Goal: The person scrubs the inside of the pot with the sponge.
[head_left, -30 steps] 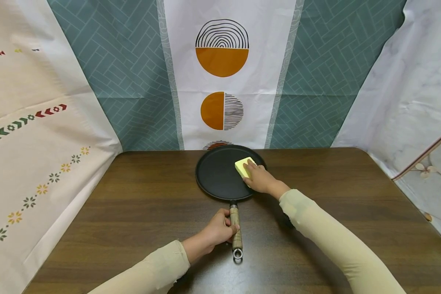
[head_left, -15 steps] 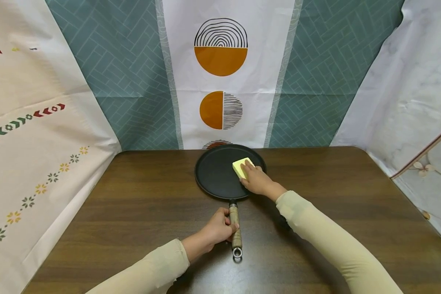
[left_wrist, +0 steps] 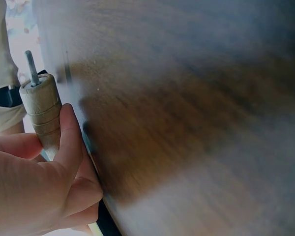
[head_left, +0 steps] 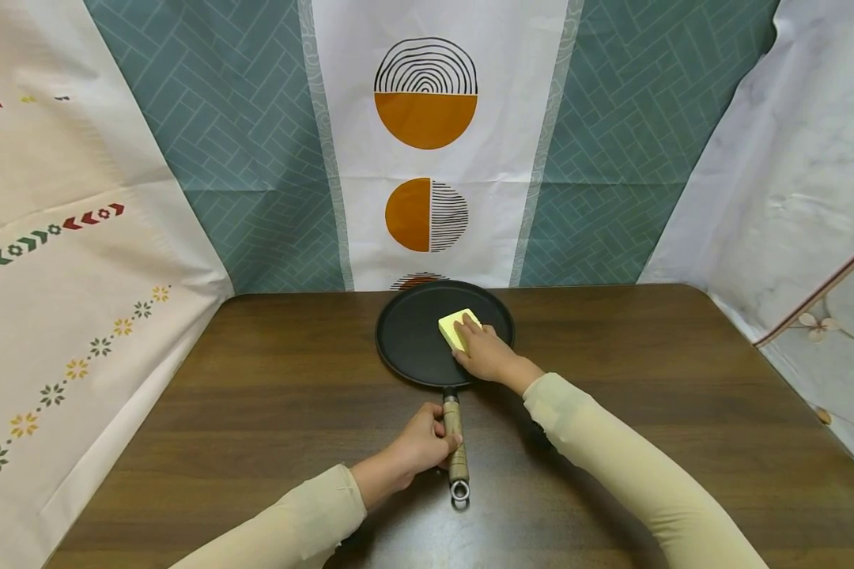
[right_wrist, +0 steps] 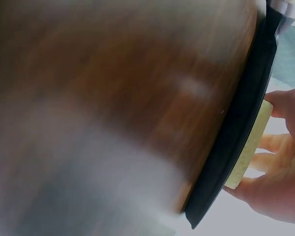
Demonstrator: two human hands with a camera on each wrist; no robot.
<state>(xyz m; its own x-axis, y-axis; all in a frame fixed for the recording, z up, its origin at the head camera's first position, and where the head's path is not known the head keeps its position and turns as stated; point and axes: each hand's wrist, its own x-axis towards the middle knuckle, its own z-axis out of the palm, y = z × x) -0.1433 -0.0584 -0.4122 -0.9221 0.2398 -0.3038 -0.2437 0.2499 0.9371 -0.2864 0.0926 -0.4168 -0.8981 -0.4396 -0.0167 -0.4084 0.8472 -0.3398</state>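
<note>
A round, flat black pan (head_left: 416,340) lies on the brown wooden table, its wooden handle (head_left: 459,466) pointing toward me. My left hand (head_left: 421,442) grips that handle around its middle; the left wrist view shows the thumb and fingers on either side of the wood (left_wrist: 42,105). On the pan's right half, my right hand (head_left: 489,353) holds a pale yellow sponge (head_left: 451,332) down against the surface. In the right wrist view the sponge (right_wrist: 250,147) sits flat on the pan (right_wrist: 231,132), with thumb and fingertips at its edges.
The wooden table (head_left: 256,411) stretches to both sides of the pan. Behind its far edge hangs a teal and white patterned cloth (head_left: 270,158). An embroidered cream cloth (head_left: 64,332) hangs at the left, a marbled one (head_left: 790,205) at the right.
My right hand has slid the sponge leftward across the pan, toward its middle, and slightly nearer to me. The left hand stays on the handle and the pan keeps its place.
</note>
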